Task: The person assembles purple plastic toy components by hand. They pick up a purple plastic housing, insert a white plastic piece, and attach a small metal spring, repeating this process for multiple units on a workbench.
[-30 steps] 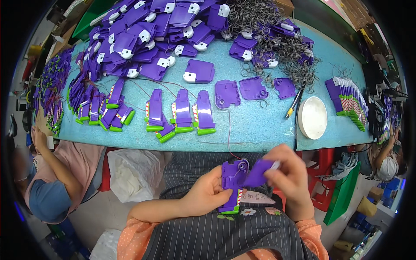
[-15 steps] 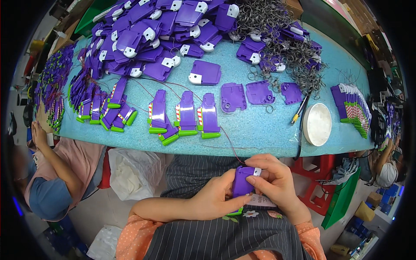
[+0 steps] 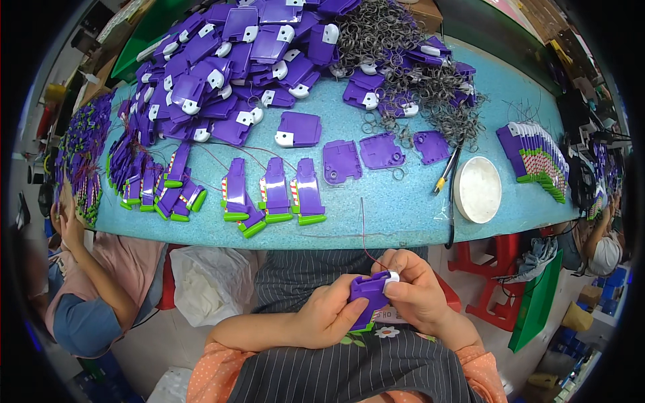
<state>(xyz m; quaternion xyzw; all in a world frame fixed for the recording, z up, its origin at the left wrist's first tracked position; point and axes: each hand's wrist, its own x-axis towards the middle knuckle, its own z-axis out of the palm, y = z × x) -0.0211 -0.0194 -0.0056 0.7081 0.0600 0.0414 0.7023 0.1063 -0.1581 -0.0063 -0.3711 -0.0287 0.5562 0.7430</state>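
Over my lap, below the table's near edge, I hold a purple plastic casing (image 3: 367, 290) with a white corner and a green end. My left hand (image 3: 328, 313) grips its left side, thumb lying across the front. On the right, my right hand (image 3: 418, 290) pinches the white corner between thumb and fingers. A thin dark red wire (image 3: 364, 232) rises from the casing's top. On the table ahead lies a row of purple pieces (image 3: 308, 191) with green ends and striped edges. Beyond them are purple half-shells (image 3: 342, 162) and a purple-and-white cover (image 3: 299, 129).
A big heap of purple-and-white covers (image 3: 201, 80) fills the far left. Grey wire rings (image 3: 383, 37) are piled at the back right. Near the right edge are a white bowl (image 3: 478, 191), a soldering-iron-like tool (image 3: 443, 178) and stacked striped pieces (image 3: 534, 158). Other people sit at both sides.
The casing has tilted in my hands, so its top edge now shows. My right thumb has shifted onto the white corner, and the wire now stands upright. The view has shifted slightly.
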